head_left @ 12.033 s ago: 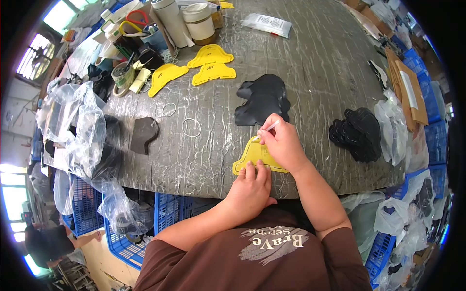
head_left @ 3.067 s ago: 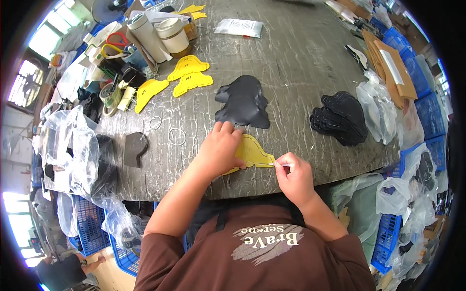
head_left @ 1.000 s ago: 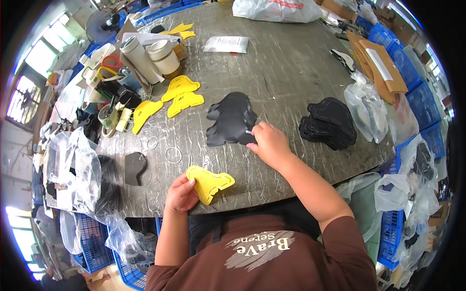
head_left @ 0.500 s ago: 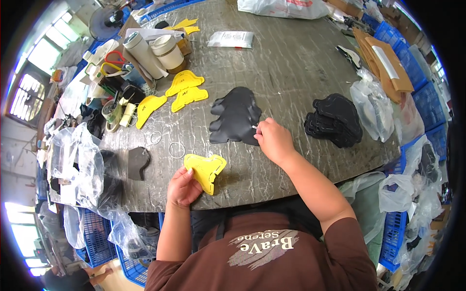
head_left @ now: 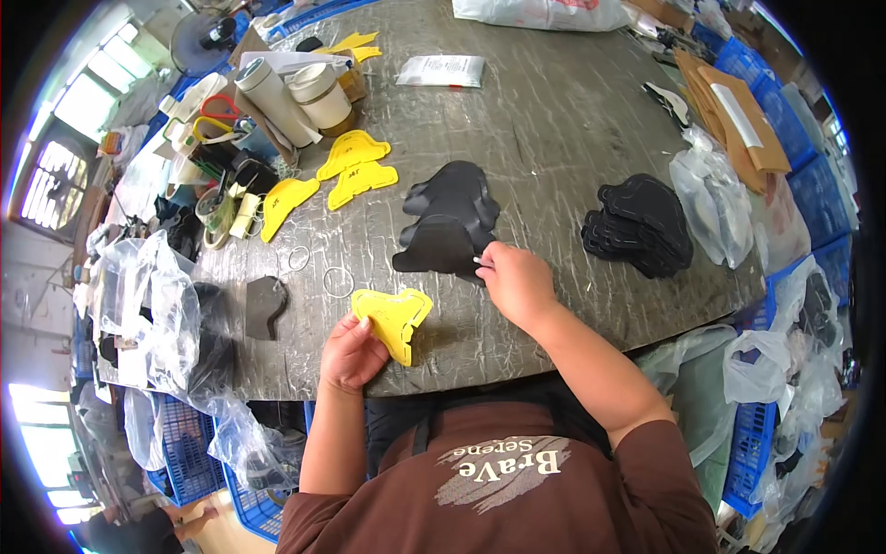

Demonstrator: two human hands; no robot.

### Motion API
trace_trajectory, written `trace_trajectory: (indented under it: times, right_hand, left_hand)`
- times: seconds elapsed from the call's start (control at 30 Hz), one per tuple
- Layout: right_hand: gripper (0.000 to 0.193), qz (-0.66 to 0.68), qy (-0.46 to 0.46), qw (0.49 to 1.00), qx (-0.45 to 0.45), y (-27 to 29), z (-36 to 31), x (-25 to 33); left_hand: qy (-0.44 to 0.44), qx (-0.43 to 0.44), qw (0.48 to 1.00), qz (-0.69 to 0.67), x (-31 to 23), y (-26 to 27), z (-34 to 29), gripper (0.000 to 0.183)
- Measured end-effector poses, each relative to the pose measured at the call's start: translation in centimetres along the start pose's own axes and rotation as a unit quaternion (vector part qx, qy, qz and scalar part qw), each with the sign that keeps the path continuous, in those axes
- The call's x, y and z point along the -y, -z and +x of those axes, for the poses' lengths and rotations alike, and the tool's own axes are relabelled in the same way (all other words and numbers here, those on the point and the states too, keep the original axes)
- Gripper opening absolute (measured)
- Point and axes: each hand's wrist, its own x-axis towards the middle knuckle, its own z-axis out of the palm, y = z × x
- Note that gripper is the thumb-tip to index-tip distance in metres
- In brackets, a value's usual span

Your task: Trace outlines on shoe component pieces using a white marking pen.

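Observation:
My left hand [head_left: 355, 352] grips a yellow pattern template [head_left: 392, 319] by its left edge, near the table's front. The template has slots cut along its border and a notched right side. In my right hand [head_left: 517, 284] is a slim pale pen-like stick [head_left: 481, 262], pinched between thumb and fingers. Its tip meets the right edge of a black cut piece [head_left: 436, 246] that partly overlaps a pile of similar black pieces [head_left: 454, 185]. Whether my fingers also grip that piece cannot be made out. Another stack of black pieces [head_left: 639, 226], with pale outlines, lies to the right.
More yellow templates [head_left: 363, 185] lie at the back left, near a white cup [head_left: 318, 97] and a tool holder. Two thin rings [head_left: 338, 283] and a dark scrap [head_left: 266, 308] lie left of my left hand. A clear plastic bag [head_left: 709, 203] sits at the right edge.
The top black piece has slid toward me and now stands out from its pile. My right hand has moved slightly nearer and left. My left hand still holds the template.

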Motion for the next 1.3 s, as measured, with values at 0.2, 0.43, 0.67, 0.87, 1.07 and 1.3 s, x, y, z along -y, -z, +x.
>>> trace_trajectory:
  times: [0.2, 0.43, 0.67, 0.87, 1.07, 1.3]
  right_hand:
    - [0.014, 0.064, -0.02, 0.994, 0.085, 3.2, -3.3, -1.0]
    - [0.035, 0.011, 0.036, 0.999, 0.021, 4.0, -6.2, -0.8]
    - [0.044, -0.049, 0.077, 0.995, -0.028, 2.9, -7.2, -1.1]
    - [0.038, -0.042, 0.089, 0.995, -0.03, 2.7, -7.3, -1.0]
    - [0.037, -0.034, 0.102, 0.993, -0.041, 2.6, -7.2, -1.1]
    - [0.033, -0.023, 0.106, 0.994, -0.032, 2.5, -7.0, -1.2]
  left_hand:
    - [-0.039, -0.107, 0.979, 0.167, 0.4, -1.2, 0.2, 0.034]
    - [-0.014, -0.192, 0.78, 0.595, 1.6, -7.4, 5.2, 0.037]
    - [-0.162, -0.06, 0.581, 0.795, 2.5, -8.5, 5.3, 0.045]
    - [-0.169, -0.028, 0.582, 0.795, 3.1, -7.9, 1.9, 0.037]
    - [-0.197, -0.025, 0.581, 0.789, 3.8, -7.4, 1.8, 0.03]
    - [-0.209, -0.031, 0.575, 0.791, 4.1, -7.2, 1.5, 0.028]
